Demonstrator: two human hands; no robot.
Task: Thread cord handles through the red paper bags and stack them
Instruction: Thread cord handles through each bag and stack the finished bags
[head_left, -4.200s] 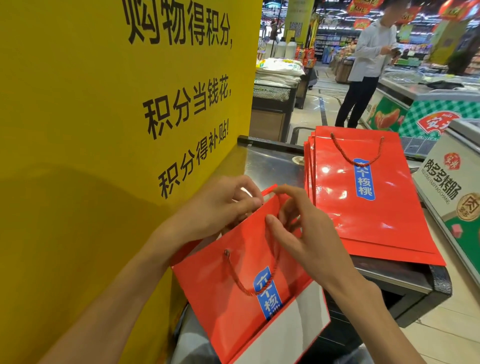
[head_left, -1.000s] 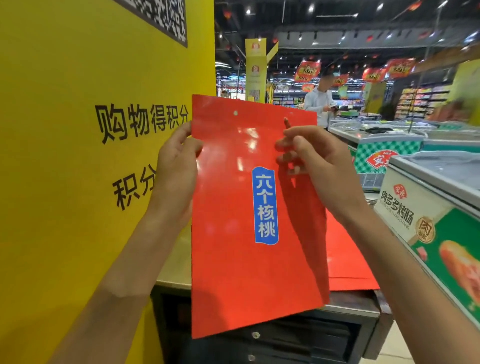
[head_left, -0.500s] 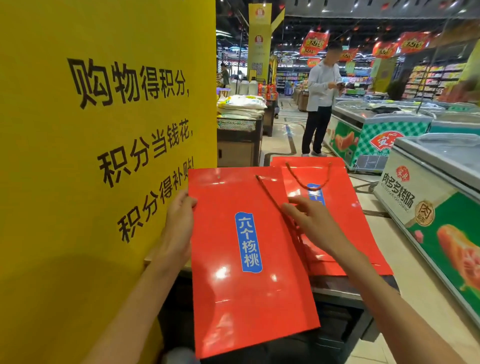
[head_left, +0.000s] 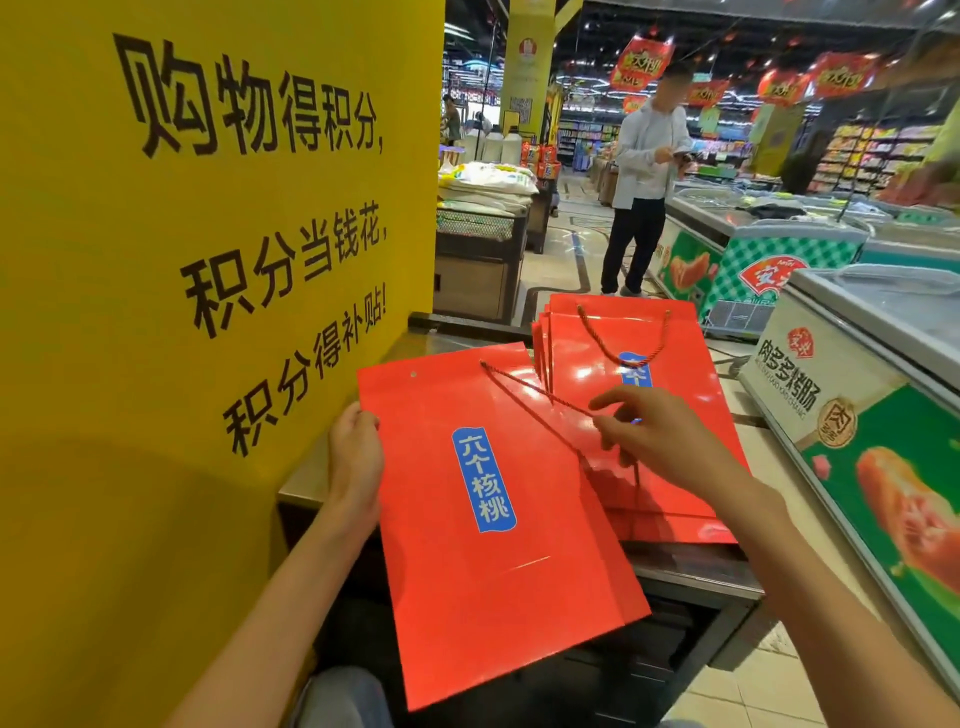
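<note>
A flat red paper bag (head_left: 483, 577) with a blue label faces me, tilted over the counter's near edge. My left hand (head_left: 356, 457) grips its left edge. A red cord (head_left: 524, 387) runs from the bag's top right hole across its face to my right hand (head_left: 644, 434), which pinches the cord near the bag's right edge. The top left hole (head_left: 413, 373) has no cord in it. Behind lies a stack of red bags (head_left: 675, 374) with a cord handle (head_left: 623, 340) on the top one.
A tall yellow sign board (head_left: 208, 260) stands close on the left. The metal counter (head_left: 691, 571) bears the stack. Chest freezers (head_left: 857, 374) run along the right. A person (head_left: 647, 176) stands in the aisle beyond.
The bag has come down from in front of my face to lean over the counter. My right hand has drawn the cord out across the bag's face to the right.
</note>
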